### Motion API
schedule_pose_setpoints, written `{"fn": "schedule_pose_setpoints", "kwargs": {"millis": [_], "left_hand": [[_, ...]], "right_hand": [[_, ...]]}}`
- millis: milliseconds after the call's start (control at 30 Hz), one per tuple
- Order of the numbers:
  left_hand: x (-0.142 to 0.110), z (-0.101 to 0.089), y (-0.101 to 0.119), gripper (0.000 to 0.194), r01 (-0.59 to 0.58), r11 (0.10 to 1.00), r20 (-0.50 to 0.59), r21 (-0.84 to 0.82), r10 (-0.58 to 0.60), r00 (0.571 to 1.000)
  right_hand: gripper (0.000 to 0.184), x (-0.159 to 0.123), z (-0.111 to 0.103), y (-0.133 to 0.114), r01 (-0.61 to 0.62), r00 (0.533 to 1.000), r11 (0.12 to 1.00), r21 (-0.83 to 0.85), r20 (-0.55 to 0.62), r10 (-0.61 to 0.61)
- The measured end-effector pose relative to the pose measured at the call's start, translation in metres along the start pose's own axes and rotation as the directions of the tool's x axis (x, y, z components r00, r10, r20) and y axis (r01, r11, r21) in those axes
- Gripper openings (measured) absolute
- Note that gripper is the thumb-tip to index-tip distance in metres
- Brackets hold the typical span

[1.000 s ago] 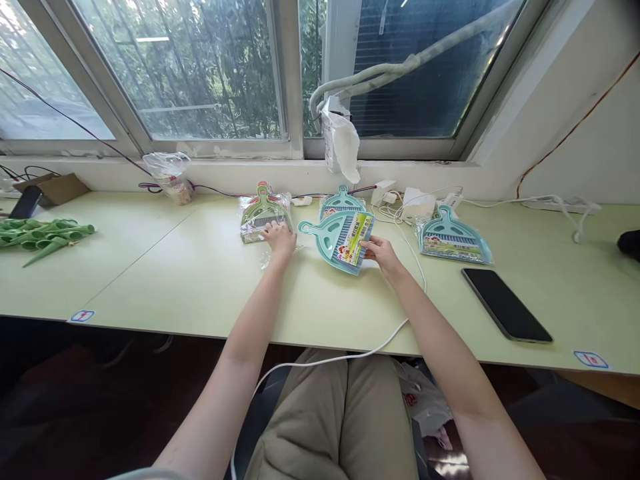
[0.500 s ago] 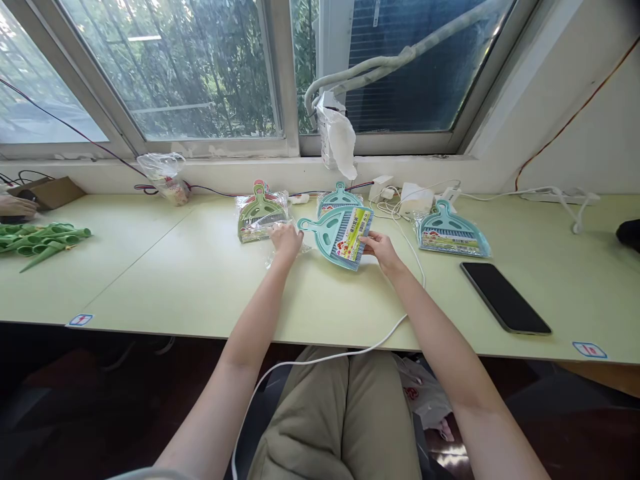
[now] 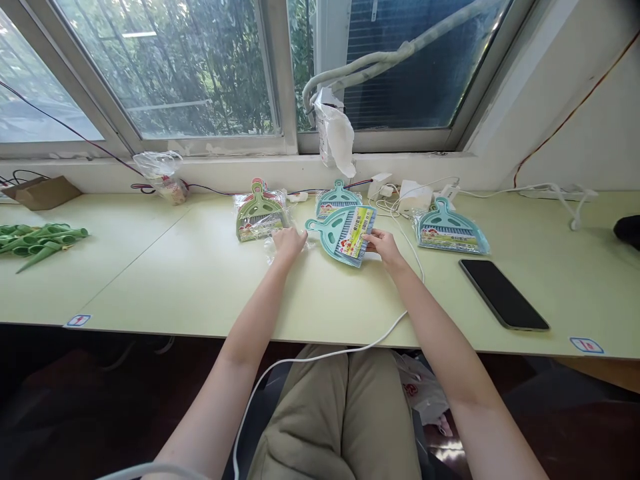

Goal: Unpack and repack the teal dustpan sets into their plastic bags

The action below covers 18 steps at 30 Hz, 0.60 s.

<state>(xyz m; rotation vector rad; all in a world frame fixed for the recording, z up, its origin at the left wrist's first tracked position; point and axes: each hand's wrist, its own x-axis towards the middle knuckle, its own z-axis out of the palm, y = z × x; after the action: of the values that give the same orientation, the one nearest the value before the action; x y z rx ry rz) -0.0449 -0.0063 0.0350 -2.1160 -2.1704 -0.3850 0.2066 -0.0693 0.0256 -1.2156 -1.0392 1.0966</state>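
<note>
A mint-green mini dustpan (image 3: 329, 231) with a brush and a yellow printed card is tilted over the table, its handle pointing left. My right hand (image 3: 383, 247) pinches its right edge, thumb on the card side. Close to the handle tip, my left hand (image 3: 290, 243) is closed on a crumpled clear plastic bag (image 3: 273, 251), partly hidden under the fingers. Just left of that hand lies a bagged green dustpan set (image 3: 259, 215), with a reddish one behind it. Another mint dustpan (image 3: 338, 195) lies behind the held one.
A bagged mint dustpan set (image 3: 450, 230) lies to the right, with a black phone (image 3: 503, 293) in front. A white cable (image 3: 370, 347) crosses the table edge and my lap. Chargers (image 3: 415, 195), a knotted bag (image 3: 165, 179), green tube-like pieces (image 3: 45, 239) and a cardboard box (image 3: 45, 192) stand around.
The held dustpan and my left hand have shifted slightly right, with the dustpan's handle nearer the left fingers. Another person's hand at the far left has gone out of view.
</note>
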Motion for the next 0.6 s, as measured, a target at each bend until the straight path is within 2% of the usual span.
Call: {"fn": "schedule_pose_setpoints", "kwargs": {"millis": [133,300,433,600], "left_hand": [[0.003,0.002,-0.003,0.063,0.064,0.998,0.006,-0.023,-0.063,0.998],[0.009,0.004,-0.012,0.042,0.097,0.993,0.052,-0.063,-0.094,0.994],[0.008,0.002,-0.011,0.033,0.117,0.983,0.104,-0.138,-0.103,0.989],[0.009,0.001,-0.014,0.043,0.148,0.985,-0.030,-0.091,-0.152,0.988]], "right_hand": [[0.018,0.000,-0.003,0.000,-0.005,1.000,1.000,-0.018,0.020,0.005],[0.021,-0.003,-0.002,-0.001,-0.016,0.990,0.999,-0.036,0.136,0.021],[0.022,-0.003,-0.002,0.001,-0.021,0.987,0.999,-0.030,0.162,0.026],[0.026,-0.001,-0.002,0.004,-0.029,0.977,0.999,-0.029,0.208,0.034]]}}
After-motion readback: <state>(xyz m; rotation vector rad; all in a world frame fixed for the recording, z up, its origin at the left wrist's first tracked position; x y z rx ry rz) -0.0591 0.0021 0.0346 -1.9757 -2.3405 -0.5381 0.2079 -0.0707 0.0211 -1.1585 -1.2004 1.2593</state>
